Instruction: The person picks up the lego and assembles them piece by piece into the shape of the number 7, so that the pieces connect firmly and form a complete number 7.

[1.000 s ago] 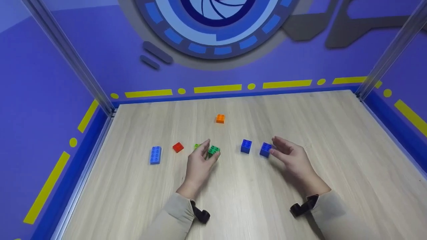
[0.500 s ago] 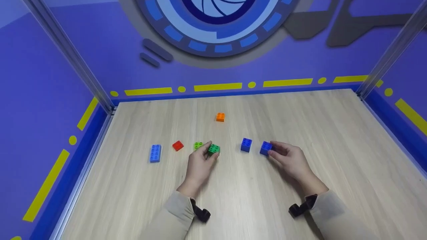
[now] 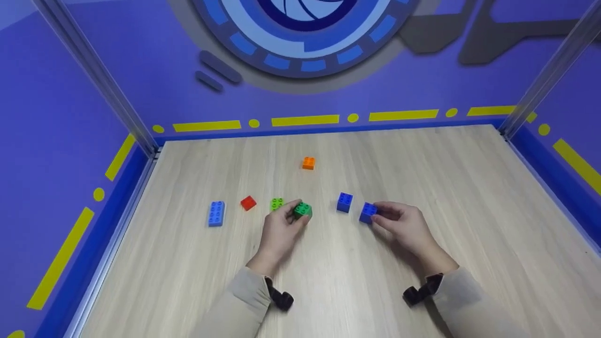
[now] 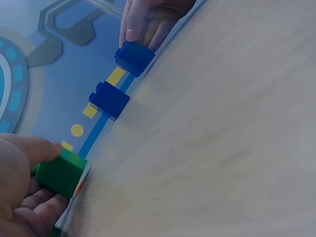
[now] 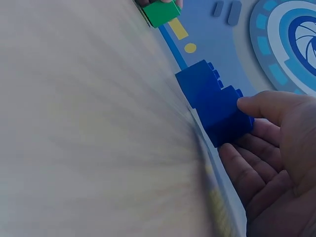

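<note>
While several toy bricks are spread over the middle of the bench [image 3: 469, 188], only two of them are held, one in each hand. By the left hand [image 3: 281, 232] the dark green brick [image 3: 303, 209] is pinched between thumb and fingers; the grip is clamped on its sides, presumably because a flatter hold is given there than by the knobbed top, whose studs are thus left uncovered. By the right hand [image 3: 408, 231] the outer blue brick [image 3: 367, 212] is clamped likewise, from the side facing the bench's right edge, a direction probably suited to the inner blue brick [image 3: 344, 203] standing just beside it on the other side. A narrow gap between these two is shown by the head view; their overlap in the right wrist view is most likely caused by the angle. Whether either held brick is lifted cannot be told. Towards the left edge, the light green brick [image 3: 277, 202] is partly covered by the left hand, followed by the red brick [image 3: 248, 203] and the long blue brick [image 3: 216, 213], seemingly spaced so that each can be picked singly. Nearest the far edge, the orange brick [image 3: 308, 163] is placed well apart, perhaps to be out of the way.
</note>
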